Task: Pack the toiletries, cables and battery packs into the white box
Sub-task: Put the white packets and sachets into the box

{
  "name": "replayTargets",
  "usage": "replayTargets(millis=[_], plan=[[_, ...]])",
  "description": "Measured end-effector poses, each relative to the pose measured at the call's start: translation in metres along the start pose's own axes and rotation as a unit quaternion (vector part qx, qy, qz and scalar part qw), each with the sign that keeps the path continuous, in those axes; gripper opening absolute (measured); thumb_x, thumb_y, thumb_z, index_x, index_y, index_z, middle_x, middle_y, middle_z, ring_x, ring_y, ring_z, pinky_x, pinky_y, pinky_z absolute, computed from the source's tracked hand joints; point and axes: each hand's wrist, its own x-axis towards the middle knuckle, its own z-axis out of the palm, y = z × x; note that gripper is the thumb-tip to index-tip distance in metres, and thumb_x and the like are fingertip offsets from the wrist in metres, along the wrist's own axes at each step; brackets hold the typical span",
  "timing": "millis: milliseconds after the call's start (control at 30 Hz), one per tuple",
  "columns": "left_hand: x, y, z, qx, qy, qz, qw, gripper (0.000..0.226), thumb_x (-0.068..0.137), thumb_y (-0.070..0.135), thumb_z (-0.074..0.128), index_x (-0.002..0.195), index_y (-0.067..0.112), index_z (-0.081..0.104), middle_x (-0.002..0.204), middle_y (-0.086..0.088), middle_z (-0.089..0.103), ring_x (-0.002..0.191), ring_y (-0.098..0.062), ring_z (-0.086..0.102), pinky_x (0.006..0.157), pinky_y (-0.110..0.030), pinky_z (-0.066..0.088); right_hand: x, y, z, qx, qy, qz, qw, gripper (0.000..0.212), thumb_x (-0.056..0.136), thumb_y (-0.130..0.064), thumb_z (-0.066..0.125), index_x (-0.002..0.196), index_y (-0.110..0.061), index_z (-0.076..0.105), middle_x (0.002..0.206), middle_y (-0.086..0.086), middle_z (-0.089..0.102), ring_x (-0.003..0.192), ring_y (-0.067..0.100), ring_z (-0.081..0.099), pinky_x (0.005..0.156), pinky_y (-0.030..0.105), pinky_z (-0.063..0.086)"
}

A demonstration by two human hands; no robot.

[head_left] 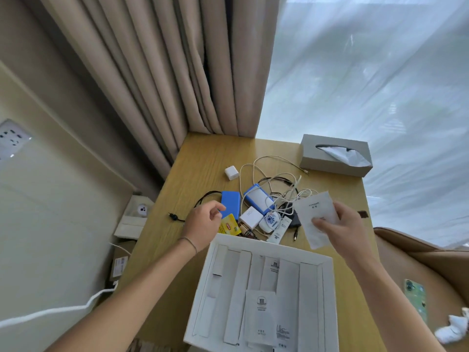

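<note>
Wooden desk (203, 158) by the curtains: one sachet on its way to the box.
Right hand (340, 229) pinches a white sachet (317, 212) above the pile; lay it flat in the white box (327, 260) beside the packets already there. Left hand (203, 224), fingers loosely curled and holding nothing, hovers at the blue battery pack (231, 201).

Looks like a hotel room: small light wooden desk (203, 158) by floor-length beige curtains (152, 72), sheer white drape (368, 85), grey tissue box (330, 161), white multi-socket wall panel (12, 138), tan padded chair (418, 250).

Small dark print marks the white sachets (260, 317) and the yellow packet (229, 226), all too blurred to read.
</note>
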Motion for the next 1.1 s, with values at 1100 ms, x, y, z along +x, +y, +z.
replayTargets(millis=[1100], plan=[[0.028, -0.105, 0.014, 0.195, -0.147, -0.084, 0.966, 0.046, 0.073, 0.034, 0.082, 0.106, 0.019, 0.054, 0.103, -0.004, 0.063, 0.084, -0.022, 0.062, 0.068, -0.039, 0.058, -0.071, 0.085, 0.115, -0.071, -0.121, 0.314, 0.939, 0.022, 0.080, -0.011, 0.080, 0.090, -0.029, 0.071, 0.098, -0.004, 0.078, 0.089, 0.015, 0.072, 0.078, 0.035, 0.059]])
